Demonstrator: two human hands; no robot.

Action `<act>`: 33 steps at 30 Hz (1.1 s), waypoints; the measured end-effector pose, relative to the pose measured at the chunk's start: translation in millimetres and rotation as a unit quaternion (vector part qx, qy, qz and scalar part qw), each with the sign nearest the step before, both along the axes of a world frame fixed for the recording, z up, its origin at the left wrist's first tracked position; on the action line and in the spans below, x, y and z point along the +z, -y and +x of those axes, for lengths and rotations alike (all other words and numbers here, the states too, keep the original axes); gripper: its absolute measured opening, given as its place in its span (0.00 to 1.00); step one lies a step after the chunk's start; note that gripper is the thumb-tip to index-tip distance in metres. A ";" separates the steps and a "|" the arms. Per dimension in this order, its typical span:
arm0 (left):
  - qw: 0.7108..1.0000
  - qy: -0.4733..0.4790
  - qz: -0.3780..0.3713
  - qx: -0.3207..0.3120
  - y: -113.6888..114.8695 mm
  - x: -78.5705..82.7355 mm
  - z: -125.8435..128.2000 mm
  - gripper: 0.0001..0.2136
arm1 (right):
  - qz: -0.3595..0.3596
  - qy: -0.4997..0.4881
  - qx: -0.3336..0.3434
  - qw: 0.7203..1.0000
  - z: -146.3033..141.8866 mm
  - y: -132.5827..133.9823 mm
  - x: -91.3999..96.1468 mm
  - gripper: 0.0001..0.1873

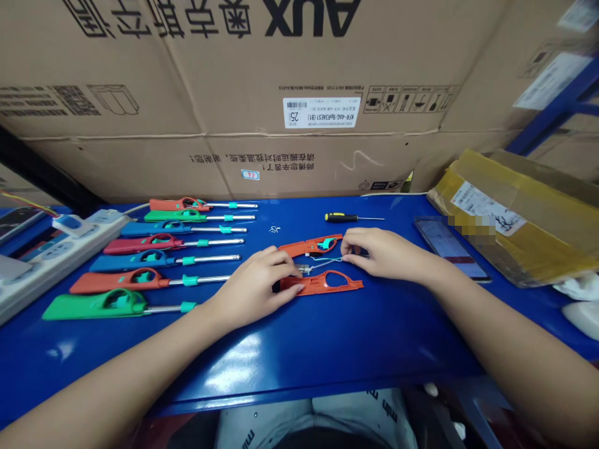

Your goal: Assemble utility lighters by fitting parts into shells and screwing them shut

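Note:
An orange long-neck lighter lies taken apart on the blue table. Its upper shell half (304, 247) carries a green trigger (326, 244); its lower shell half (327, 284) has an open trigger loop. My left hand (264, 280) is closed at the left end of the lower half, thumb and index finger on it, the other fingers curled over. A small clear and metal part (304, 269) shows beside the index fingertip. Thin wire and tubing (327, 260) run right from there between the halves. My right hand (374, 251) pinches their right end between thumb and fingertips.
Several assembled long-neck lighters (145, 242) lie in a row at left, beside a white power strip (65, 246). A yellow-black screwdriver (344, 217) lies behind my hands. A phone (449, 249) and taped carton (515, 218) are at right; a large cardboard box (243, 81) stands behind.

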State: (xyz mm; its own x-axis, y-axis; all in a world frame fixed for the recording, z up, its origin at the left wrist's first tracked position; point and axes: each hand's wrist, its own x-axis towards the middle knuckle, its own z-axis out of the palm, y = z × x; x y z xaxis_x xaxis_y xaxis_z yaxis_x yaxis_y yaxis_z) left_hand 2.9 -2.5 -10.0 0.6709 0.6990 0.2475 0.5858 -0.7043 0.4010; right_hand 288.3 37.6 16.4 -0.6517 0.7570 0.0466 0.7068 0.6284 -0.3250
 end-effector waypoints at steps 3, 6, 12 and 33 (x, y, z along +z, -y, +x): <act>1.000 0.002 0.000 -0.001 0.2 0.4 0.1 0.08 | 0.016 -0.007 -0.011 1.000 3.3 -3.6 1.0 0.08; 1.000 0.012 0.006 0.004 -0.9 0.6 0.0 0.09 | 0.034 -0.021 -0.045 0.998 16.4 -7.4 8.5 0.10; 0.998 0.026 0.037 0.043 -5.7 2.5 -4.0 0.09 | -0.079 0.046 -0.022 0.996 40.9 -10.3 10.3 0.06; 0.995 0.006 0.030 0.099 -15.4 -4.0 -8.9 0.08 | -0.022 0.002 -0.016 1.000 30.7 -12.1 1.5 0.03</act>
